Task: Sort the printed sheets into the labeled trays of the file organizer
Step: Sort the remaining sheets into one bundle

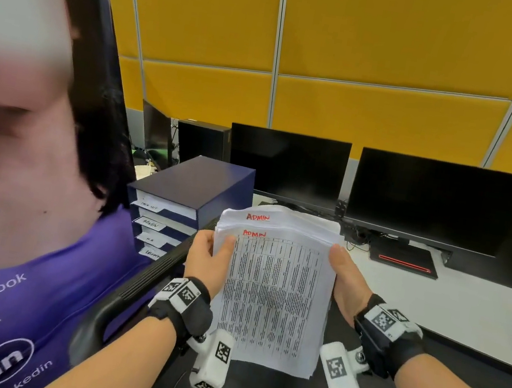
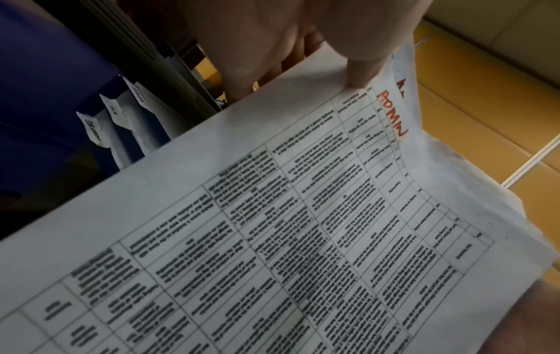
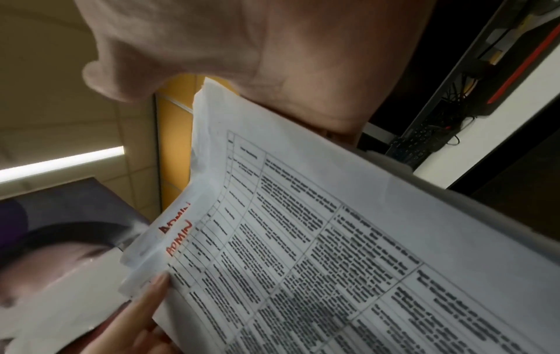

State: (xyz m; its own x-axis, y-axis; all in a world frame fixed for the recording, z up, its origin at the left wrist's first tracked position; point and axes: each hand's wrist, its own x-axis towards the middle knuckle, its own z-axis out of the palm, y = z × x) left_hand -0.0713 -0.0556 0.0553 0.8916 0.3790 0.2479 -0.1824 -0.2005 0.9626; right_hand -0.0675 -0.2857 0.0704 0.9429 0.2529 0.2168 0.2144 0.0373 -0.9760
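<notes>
I hold a stack of printed sheets (image 1: 272,297) upright in front of me, above the desk. The top sheet carries a printed table and "ADMIN" in red marker; the sheet behind it, raised a little higher, is marked "ADMIN" too. My left hand (image 1: 208,262) grips the stack's left edge, thumb on the front (image 2: 360,69). My right hand (image 1: 346,280) grips the right edge (image 3: 242,71). The dark blue file organizer (image 1: 194,191) stands to the left behind the stack, with white handwritten labels on its trays, one reading "ADMIN" (image 1: 151,223).
Two dark monitors (image 1: 289,165) (image 1: 437,202) stand at the back of the white desk (image 1: 464,307). A large purple printed banner (image 1: 14,189) fills the left side. A black chair armrest (image 1: 132,291) lies below the organizer. Yellow wall panels are behind.
</notes>
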